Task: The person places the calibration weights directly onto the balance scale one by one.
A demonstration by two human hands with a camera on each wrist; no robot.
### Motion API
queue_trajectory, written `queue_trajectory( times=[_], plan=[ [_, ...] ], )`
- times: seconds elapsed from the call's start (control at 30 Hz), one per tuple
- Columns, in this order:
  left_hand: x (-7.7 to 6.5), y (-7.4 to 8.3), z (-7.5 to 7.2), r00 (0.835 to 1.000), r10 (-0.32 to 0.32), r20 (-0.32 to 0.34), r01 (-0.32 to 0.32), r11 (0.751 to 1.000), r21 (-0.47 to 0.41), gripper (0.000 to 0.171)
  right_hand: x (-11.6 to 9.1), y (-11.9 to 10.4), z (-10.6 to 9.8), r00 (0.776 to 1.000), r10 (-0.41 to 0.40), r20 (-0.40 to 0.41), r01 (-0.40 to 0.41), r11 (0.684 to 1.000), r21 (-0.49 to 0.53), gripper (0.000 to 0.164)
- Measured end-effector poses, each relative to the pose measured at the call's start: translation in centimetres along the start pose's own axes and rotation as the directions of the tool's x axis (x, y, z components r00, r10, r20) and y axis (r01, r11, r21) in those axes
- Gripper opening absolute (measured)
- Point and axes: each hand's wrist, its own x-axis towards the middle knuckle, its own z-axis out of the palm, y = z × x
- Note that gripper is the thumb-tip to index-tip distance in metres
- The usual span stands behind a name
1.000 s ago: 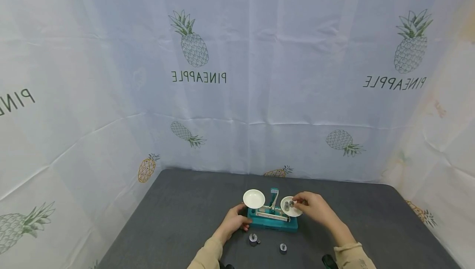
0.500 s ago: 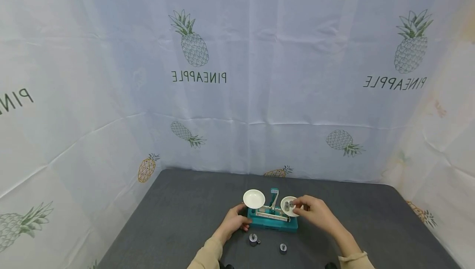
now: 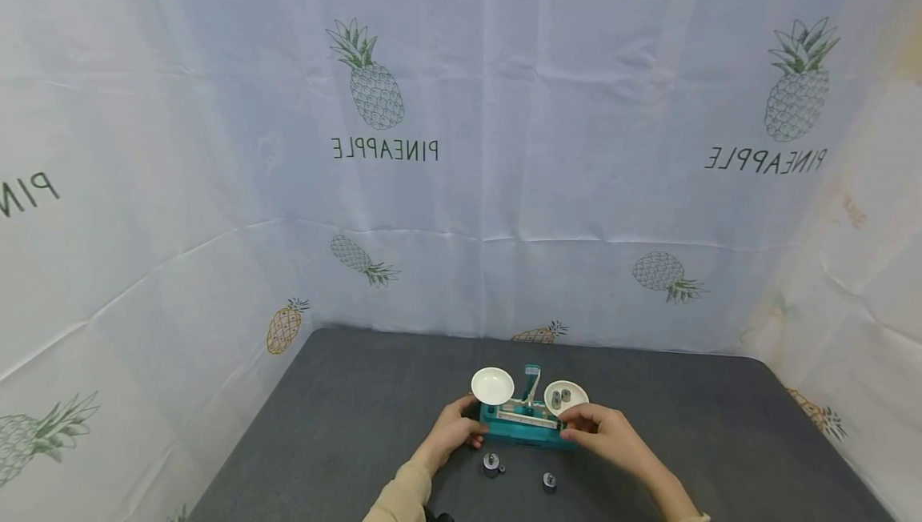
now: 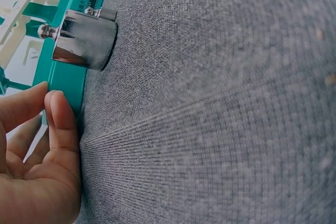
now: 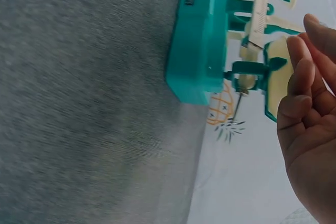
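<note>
A teal balance scale with two cream pans stands on the table. Its left pan holds nothing and sits higher. On the right pan stand two small metal weights. My left hand grips the left end of the teal base, thumb in front; the left wrist view shows its fingertips at the base's end. My right hand hovers before the right pan, near the beam's right end. Its fingers are loosely bent, nothing visible between them. Whether they touch the scale I cannot tell.
In front of the base stands a larger metal weight with a tiny weight beside it. Another weight stands further right. The dark grey table ends at a pineapple-print curtain behind and at the sides.
My right hand has let go of a weight on the right pan and drawn back toward me, down to the pan's front. The left hand has stayed put.
</note>
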Motion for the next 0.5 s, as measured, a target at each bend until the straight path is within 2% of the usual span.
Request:
queue_trajectory(
  times=[0.3,0.5],
  plan=[
    [-0.2,0.3,0.0,1.000,-0.006,0.002,0.006,1.000,-0.011,0.059,-0.8,0.5,1.3,0.998,-0.012,0.053,0.006,0.993,0.117,0.031],
    [-0.2,0.3,0.0,1.000,-0.015,0.006,0.015,1.000,-0.010,0.060,-1.0,1.1,2.1,0.996,-0.012,0.094,-0.001,0.991,0.135,0.026]
  ],
)
